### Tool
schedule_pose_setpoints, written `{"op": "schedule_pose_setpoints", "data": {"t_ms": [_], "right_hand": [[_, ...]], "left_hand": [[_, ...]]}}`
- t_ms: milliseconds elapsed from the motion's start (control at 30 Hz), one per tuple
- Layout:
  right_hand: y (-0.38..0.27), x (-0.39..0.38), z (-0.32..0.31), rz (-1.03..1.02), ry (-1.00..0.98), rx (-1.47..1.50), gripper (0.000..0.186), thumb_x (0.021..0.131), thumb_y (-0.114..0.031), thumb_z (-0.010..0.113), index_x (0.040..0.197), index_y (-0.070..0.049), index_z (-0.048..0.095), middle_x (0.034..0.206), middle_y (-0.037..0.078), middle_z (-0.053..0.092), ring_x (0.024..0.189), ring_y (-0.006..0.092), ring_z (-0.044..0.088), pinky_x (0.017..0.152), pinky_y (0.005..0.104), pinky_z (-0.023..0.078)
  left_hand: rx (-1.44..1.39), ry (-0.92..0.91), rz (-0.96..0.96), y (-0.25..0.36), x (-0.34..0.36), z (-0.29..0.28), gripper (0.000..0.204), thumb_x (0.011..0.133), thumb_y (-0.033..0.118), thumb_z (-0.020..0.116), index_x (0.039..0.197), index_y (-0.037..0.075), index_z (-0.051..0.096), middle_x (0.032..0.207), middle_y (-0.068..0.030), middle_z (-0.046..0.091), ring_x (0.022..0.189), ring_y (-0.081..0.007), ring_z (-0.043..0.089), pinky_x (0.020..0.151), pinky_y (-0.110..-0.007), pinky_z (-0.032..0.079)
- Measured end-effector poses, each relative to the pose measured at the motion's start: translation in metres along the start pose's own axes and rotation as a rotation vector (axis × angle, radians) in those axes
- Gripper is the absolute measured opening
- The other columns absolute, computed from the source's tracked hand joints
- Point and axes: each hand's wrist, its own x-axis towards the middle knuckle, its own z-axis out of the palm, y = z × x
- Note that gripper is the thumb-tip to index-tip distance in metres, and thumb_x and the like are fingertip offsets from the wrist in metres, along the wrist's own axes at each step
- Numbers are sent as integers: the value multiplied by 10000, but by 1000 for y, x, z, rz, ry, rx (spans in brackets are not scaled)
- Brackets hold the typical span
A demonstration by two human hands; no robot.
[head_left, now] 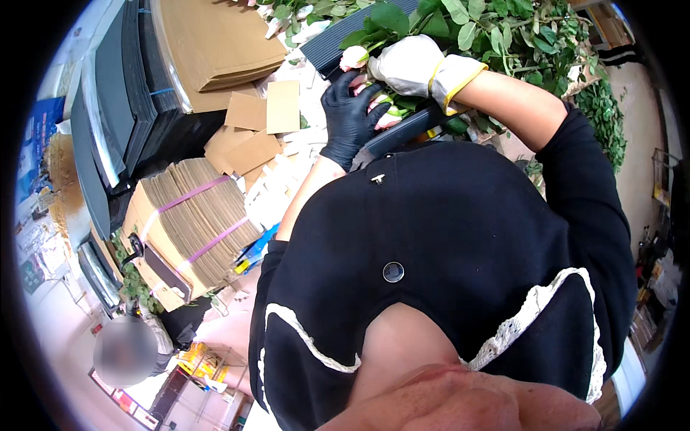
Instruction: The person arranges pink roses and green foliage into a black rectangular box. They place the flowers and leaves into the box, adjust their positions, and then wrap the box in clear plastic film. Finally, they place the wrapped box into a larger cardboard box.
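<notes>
My left hand [348, 121], in a black glove, curls its fingers over several pink-and-white roses [390, 117]. The blooms lie at a black corrugated sheet [402, 134] close to my chest. Just beyond, my right hand [407, 65] wears a white glove with a yellow-edged cuff, and its fingers are closed. What they grip is hidden behind the glove. Beside its fingertips is a single pale pink rose [353, 57]. Green leaves [388, 19] stick out past the right hand, over another black corrugated sheet [323, 49].
Leafy stems [532, 43] pile up at the far right. Brown cardboard sheets [219, 43] and black sheets [118, 79] stand stacked at the left. A strapped cardboard bundle [190, 215] is nearer, with loose cardboard pieces [248, 133] beyond. Another person [133, 348] is at lower left.
</notes>
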Motion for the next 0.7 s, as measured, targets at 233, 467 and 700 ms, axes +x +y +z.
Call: {"op": "schedule_pose_setpoints", "data": {"t_ms": [233,467,700], "right_hand": [[-4,-29,-31,-125,621,155,165,807,-232,655,899,-98,627,674,97,651,623,292,668,537,434,528],[35,-20,-81,115,675,222,297,863,-250,602,1130,-121,603,975,153,649,804,314,682,684,419,547],[-9,-4,-16,13,275,156,198,844,-269,601,774,-93,657,708,129,641,656,333,643,604,445,515]], "left_hand": [[-726,-210,-447,-42,-4,8,314,761,107,791,1058,38,716,1170,-147,596,1078,-268,587,916,-358,489],[-461,-23,-196,-38,-3,12,550,816,83,760,1328,40,561,1173,-116,648,1047,-169,616,917,-315,506],[-380,-133,-244,-35,7,0,486,696,227,841,1129,70,685,1015,-150,663,932,-294,654,792,-375,531]]}}
